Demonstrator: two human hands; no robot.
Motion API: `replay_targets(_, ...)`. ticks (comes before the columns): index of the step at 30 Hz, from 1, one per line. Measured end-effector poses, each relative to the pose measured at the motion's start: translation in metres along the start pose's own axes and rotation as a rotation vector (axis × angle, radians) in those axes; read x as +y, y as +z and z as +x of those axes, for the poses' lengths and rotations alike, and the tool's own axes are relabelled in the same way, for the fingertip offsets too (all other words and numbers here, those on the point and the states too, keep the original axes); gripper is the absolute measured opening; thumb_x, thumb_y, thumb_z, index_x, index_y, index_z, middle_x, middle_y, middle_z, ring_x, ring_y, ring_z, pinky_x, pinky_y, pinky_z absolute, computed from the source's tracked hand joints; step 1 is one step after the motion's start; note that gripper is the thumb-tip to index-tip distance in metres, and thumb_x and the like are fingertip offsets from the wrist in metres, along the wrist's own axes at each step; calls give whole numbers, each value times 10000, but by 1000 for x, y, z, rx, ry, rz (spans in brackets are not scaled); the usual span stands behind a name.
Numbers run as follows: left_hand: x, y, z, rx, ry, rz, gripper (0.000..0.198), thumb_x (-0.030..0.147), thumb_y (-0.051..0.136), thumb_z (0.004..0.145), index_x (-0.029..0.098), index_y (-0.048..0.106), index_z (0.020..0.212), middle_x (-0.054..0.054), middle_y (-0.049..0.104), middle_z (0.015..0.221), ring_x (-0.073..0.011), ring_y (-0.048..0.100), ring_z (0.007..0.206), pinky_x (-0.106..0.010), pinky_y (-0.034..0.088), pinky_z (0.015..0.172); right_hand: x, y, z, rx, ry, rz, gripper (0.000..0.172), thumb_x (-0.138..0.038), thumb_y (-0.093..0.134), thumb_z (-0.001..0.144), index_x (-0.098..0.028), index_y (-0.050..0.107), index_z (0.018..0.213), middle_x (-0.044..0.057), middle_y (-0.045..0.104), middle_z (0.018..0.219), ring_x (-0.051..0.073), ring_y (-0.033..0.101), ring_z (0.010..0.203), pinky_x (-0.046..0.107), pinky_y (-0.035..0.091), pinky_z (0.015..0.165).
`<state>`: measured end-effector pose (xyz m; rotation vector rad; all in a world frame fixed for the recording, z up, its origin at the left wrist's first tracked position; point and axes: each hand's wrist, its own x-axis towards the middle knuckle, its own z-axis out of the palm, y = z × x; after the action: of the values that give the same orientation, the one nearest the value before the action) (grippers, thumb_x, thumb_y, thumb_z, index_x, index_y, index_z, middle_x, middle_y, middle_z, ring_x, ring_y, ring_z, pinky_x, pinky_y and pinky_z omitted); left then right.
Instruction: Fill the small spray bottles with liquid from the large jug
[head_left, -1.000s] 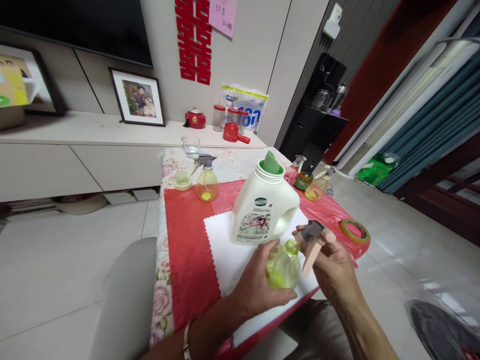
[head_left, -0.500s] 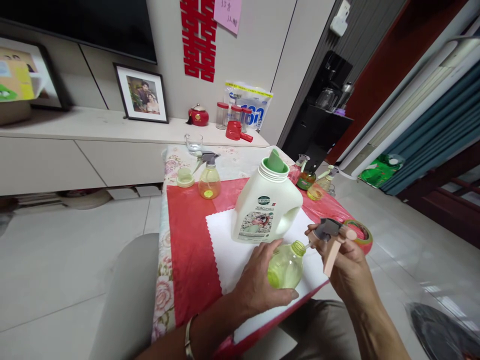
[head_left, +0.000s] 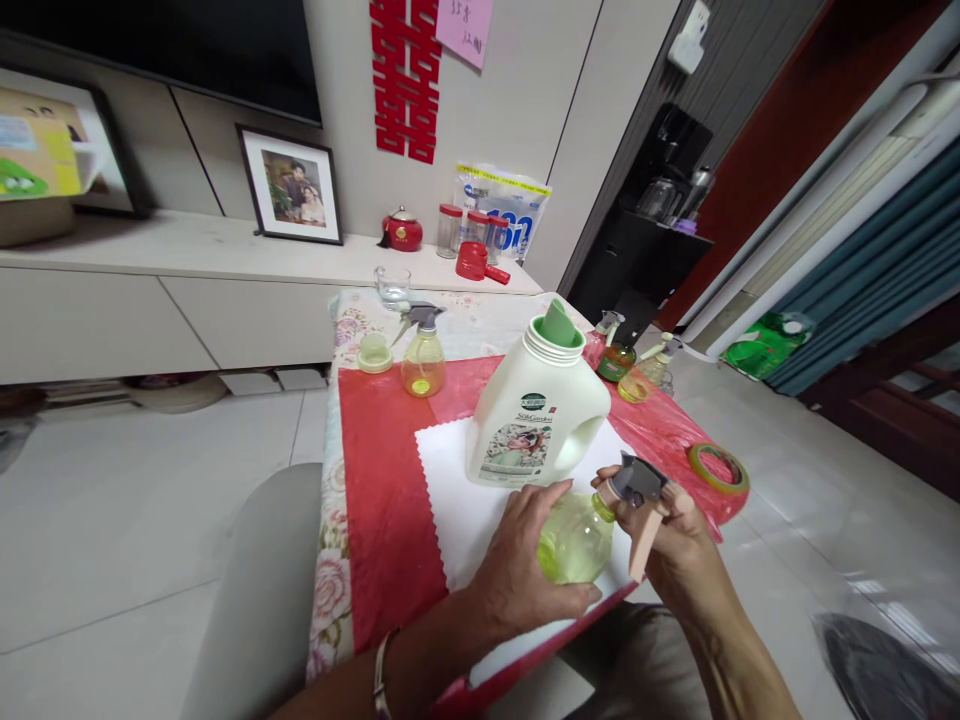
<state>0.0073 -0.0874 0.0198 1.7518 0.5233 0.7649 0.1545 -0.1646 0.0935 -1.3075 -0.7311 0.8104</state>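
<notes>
My left hand (head_left: 525,565) is wrapped round a clear yellow-green spray bottle (head_left: 581,540), tilted with its neck toward the right. Some liquid shows at its lower end. Fingers of my right hand (head_left: 675,530) grip a trigger spray head (head_left: 639,485), grey on top with a peach trigger, and its collar sits at the bottle's mouth. Whether the threads have caught, I cannot tell. Just behind stands a large white detergent jug (head_left: 536,410) with a green spout (head_left: 559,325), uncapped. A white scallop-edged sheet (head_left: 442,470) lies under the jug.
Another spray bottle (head_left: 424,362) and a pale green cap (head_left: 374,354) stand at the back left. A roll of tape (head_left: 718,468) lies on the red cover at right. Behind it are several bottles, including an amber one (head_left: 616,360). A glass cup (head_left: 393,287) is at the far edge.
My right hand has moved left, bringing the spray head onto the bottle's mouth; its tube, outside the neck before, is now out of sight. My left hand keeps its hold.
</notes>
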Motion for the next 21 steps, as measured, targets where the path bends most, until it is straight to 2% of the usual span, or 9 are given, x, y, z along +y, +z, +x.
replay_targets(4,3,0,0,18,0,-4,980,206,870,497,243,456,1385,-94,556,1270,-341,528,1199,-525,446,1088,5,-2,0,-3,5,11,323,-333,886,662,-258,781,958,59,760,914,226,702,856,341,581,783)
replay_targets(8,3,0,-1,13,8,20,975,208,868,498,221,460,1384,-101,553,1245,-344,523,1186,-526,441,1083,8,-2,-1,7,-39,-5,300,-338,887,664,-248,780,929,49,755,910,212,695,886,319,565,832)
replay_targets(11,3,0,-1,1,-5,39,992,208,864,499,223,450,1401,-101,549,1251,-343,518,1182,-521,443,1075,9,-2,-2,19,-10,-12,329,-327,900,637,-244,778,932,48,748,895,216,690,850,329,564,796)
replay_targets(13,3,1,-1,-1,-20,63,1012,216,865,494,219,443,1413,-103,551,1248,-347,516,1170,-525,443,1067,11,-2,-2,40,15,0,347,-317,915,597,-243,776,906,45,742,885,224,683,828,341,562,767)
replay_targets(17,3,1,0,16,-10,166,1011,243,856,500,201,443,1422,-111,554,1229,-361,504,1154,-546,428,1061,20,-4,-2,92,23,-15,322,-315,923,577,-234,778,853,36,728,856,215,664,830,344,542,803)
replay_targets(21,1,3,-1,29,18,216,1039,234,836,529,251,397,1470,-96,547,1229,-350,506,1141,-536,436,1040,29,1,-4,156,8,14,314,-385,914,588,-258,782,843,33,741,896,219,671,846,369,539,841)
